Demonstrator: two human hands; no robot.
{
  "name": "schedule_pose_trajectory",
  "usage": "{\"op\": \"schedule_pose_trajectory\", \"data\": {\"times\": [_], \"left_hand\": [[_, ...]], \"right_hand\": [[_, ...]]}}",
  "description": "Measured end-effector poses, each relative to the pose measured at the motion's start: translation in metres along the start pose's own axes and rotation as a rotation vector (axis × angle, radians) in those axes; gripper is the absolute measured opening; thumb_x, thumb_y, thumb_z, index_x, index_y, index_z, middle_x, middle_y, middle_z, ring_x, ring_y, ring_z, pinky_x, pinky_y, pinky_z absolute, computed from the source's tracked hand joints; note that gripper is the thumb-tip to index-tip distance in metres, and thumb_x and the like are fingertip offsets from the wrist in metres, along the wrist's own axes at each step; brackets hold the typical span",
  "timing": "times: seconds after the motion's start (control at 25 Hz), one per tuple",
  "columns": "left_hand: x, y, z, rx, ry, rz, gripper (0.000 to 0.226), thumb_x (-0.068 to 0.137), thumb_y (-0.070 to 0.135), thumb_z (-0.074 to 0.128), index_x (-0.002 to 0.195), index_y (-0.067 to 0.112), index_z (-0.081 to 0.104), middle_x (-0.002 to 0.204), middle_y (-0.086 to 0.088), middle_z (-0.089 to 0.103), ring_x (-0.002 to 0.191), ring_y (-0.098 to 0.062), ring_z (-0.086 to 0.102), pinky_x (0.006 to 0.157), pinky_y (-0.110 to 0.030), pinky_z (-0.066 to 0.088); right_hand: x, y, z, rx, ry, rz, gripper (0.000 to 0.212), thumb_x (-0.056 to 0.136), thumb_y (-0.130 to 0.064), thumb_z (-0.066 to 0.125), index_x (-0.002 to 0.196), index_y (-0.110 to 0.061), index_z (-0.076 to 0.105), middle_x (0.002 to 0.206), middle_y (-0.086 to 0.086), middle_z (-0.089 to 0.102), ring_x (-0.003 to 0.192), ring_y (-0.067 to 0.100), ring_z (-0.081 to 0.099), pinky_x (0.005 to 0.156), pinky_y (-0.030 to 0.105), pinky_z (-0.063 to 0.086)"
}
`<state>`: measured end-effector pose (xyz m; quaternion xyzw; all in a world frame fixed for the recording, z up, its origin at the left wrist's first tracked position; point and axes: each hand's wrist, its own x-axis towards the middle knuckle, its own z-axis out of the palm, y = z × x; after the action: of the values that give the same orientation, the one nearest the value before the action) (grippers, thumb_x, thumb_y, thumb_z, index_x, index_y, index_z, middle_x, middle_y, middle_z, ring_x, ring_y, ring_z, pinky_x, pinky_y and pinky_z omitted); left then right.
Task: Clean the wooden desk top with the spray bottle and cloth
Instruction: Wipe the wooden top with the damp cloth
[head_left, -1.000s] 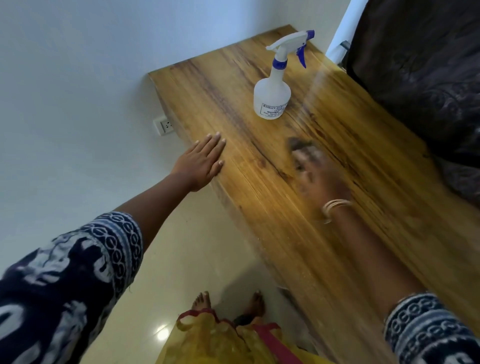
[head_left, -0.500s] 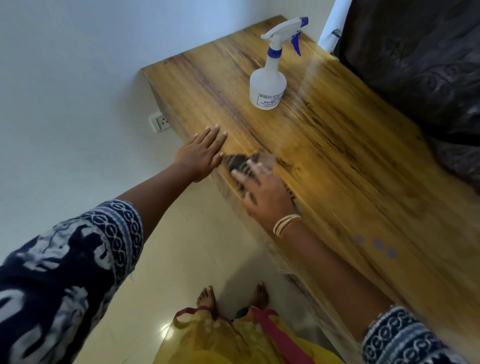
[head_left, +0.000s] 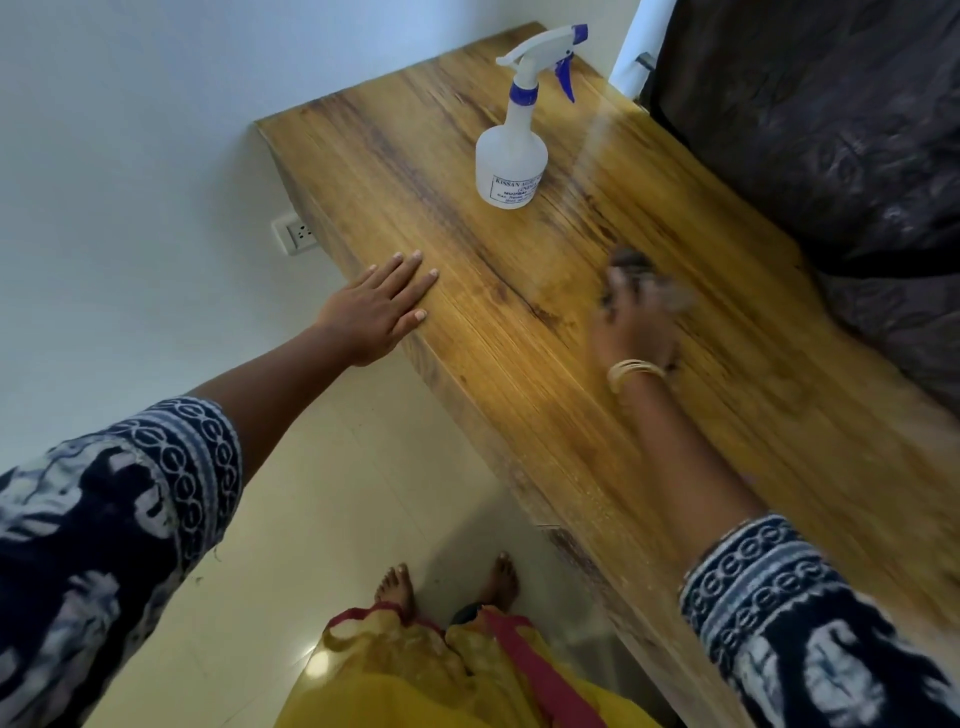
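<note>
Tabletop (head_left: 519, 395): long wooden slab with dark grain streaks, its far end against a pale wall, running from upper left to lower right of the view.
Spray bottle (head_left: 511, 156): white translucent body, blue collar, blue trigger and nozzle tip, printed label on the lower front; stands upright on the far part of the tabletop, apart from both hands.
Cloth (head_left: 631, 262): dark, bunched, motion-blurred; lies on the tabletop under the fingers of the right hand, nearer than the spray bottle and to its right.
Right hand (head_left: 631, 327): blurred, palm down over the cloth at mid-tabletop; grip on the cloth cannot be told, since the blur hides how the fingers lie.
Bangles (head_left: 634, 371): gold-coloured, on the right wrist.
Left hand (head_left: 376, 309): flat, fingers straight and together, resting palm down on the left edge of the tabletop; grip open, holding nothing.
Sleeves (head_left: 119, 525): dark blue fabric with white pattern, ending above each forearm.
Wall socket (head_left: 296, 236): white, on the wall just left of the tabletop edge.
Dark covering (head_left: 831, 130): wrinkled, glossy, along the right side of the tabletop.
Floor (head_left: 291, 519): pale glossy tiles.
Feet (head_left: 397, 587): bare, beside the tabletop, above a yellow garment with red trim.
</note>
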<state>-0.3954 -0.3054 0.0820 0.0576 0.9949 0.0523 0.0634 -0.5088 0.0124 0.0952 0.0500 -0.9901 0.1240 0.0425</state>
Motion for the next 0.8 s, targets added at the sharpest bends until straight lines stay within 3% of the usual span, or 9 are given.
{"op": "schedule_pose_trajectory", "data": {"times": [0.12, 0.24, 0.32, 0.4, 0.48, 0.56, 0.64, 0.8], "left_hand": [[-0.001, -0.001, -0.001, 0.008, -0.004, 0.002, 0.07, 0.092, 0.061, -0.008, 0.155, 0.029, -0.009, 0.164, -0.004, -0.008, 0.151, -0.023, -0.006, 0.123, -0.042, 0.008], [0.001, -0.001, -0.006, 0.029, -0.024, 0.03, 0.068, 0.095, 0.06, -0.003, 0.155, 0.029, -0.009, 0.163, -0.003, -0.01, 0.15, -0.023, -0.005, 0.121, -0.04, 0.004], [0.0, -0.001, -0.009, 0.04, -0.033, 0.028, 0.068, 0.096, 0.059, -0.002, 0.155, 0.028, -0.008, 0.163, -0.004, -0.01, 0.151, -0.023, -0.005, 0.12, -0.038, 0.003], [-0.003, 0.002, -0.007, 0.03, -0.038, 0.008, 0.068, 0.095, 0.06, -0.003, 0.155, 0.028, -0.007, 0.163, -0.003, -0.009, 0.151, -0.023, -0.006, 0.12, -0.038, 0.003], [-0.004, 0.004, -0.004, 0.014, -0.021, -0.002, 0.071, 0.093, 0.061, -0.007, 0.155, 0.029, -0.007, 0.163, -0.002, -0.01, 0.15, -0.021, -0.007, 0.119, -0.037, 0.001], [-0.004, 0.002, -0.004, -0.01, -0.019, -0.001, 0.071, 0.092, 0.061, -0.006, 0.155, 0.029, -0.006, 0.163, -0.001, -0.009, 0.149, -0.019, -0.008, 0.118, -0.036, 0.0], [-0.005, 0.001, -0.004, -0.023, -0.022, 0.0, 0.07, 0.093, 0.061, -0.004, 0.156, 0.029, -0.004, 0.163, -0.001, -0.008, 0.149, -0.019, -0.008, 0.118, -0.036, 0.001], [-0.002, 0.012, -0.005, -0.088, 0.029, -0.055, 0.067, 0.096, 0.058, 0.003, 0.156, 0.028, 0.008, 0.163, 0.0, 0.003, 0.149, -0.019, 0.002, 0.121, -0.04, 0.01]], "right_hand": [[-0.068, -0.074, 0.023, -0.031, -0.109, -0.585, 0.063, 0.082, -0.04, 0.035, 0.143, -0.031, 0.044, 0.144, 0.015, 0.046, 0.128, 0.035, 0.045, 0.106, 0.048, 0.039], [-0.07, -0.068, 0.017, 0.041, -0.262, -0.886, 0.063, 0.081, -0.036, 0.044, 0.144, -0.037, 0.042, 0.15, 0.008, 0.042, 0.13, 0.03, 0.044, 0.106, 0.043, 0.036], [-0.021, -0.024, 0.01, -0.015, -0.177, -0.789, 0.064, 0.08, -0.034, 0.044, 0.144, -0.04, 0.04, 0.148, 0.005, 0.041, 0.119, 0.028, 0.05, 0.099, 0.042, 0.045], [0.042, 0.04, 0.003, -0.032, -0.056, -0.497, 0.062, 0.081, -0.038, 0.04, 0.143, -0.035, 0.043, 0.147, 0.011, 0.041, 0.12, 0.033, 0.049, 0.098, 0.047, 0.045], [0.079, 0.086, -0.01, 0.022, -0.051, -0.105, 0.061, 0.088, -0.045, 0.038, 0.147, -0.031, 0.038, 0.153, 0.016, 0.031, 0.134, 0.038, 0.036, 0.109, 0.051, 0.033], [0.085, 0.077, -0.008, 0.032, -0.112, 0.185, 0.058, 0.095, -0.044, 0.04, 0.15, -0.031, 0.032, 0.158, 0.016, 0.021, 0.14, 0.039, 0.026, 0.114, 0.052, 0.024], [0.067, 0.03, 0.004, 0.014, -0.069, 0.06, 0.057, 0.093, -0.042, 0.045, 0.148, -0.027, 0.038, 0.153, 0.019, 0.03, 0.136, 0.04, 0.033, 0.111, 0.052, 0.029], [-0.026, -0.077, 0.028, 0.032, -0.151, -0.658, 0.056, 0.089, -0.052, 0.05, 0.141, -0.03, 0.047, 0.143, 0.017, 0.046, 0.132, 0.037, 0.041, 0.109, 0.05, 0.035]]}}
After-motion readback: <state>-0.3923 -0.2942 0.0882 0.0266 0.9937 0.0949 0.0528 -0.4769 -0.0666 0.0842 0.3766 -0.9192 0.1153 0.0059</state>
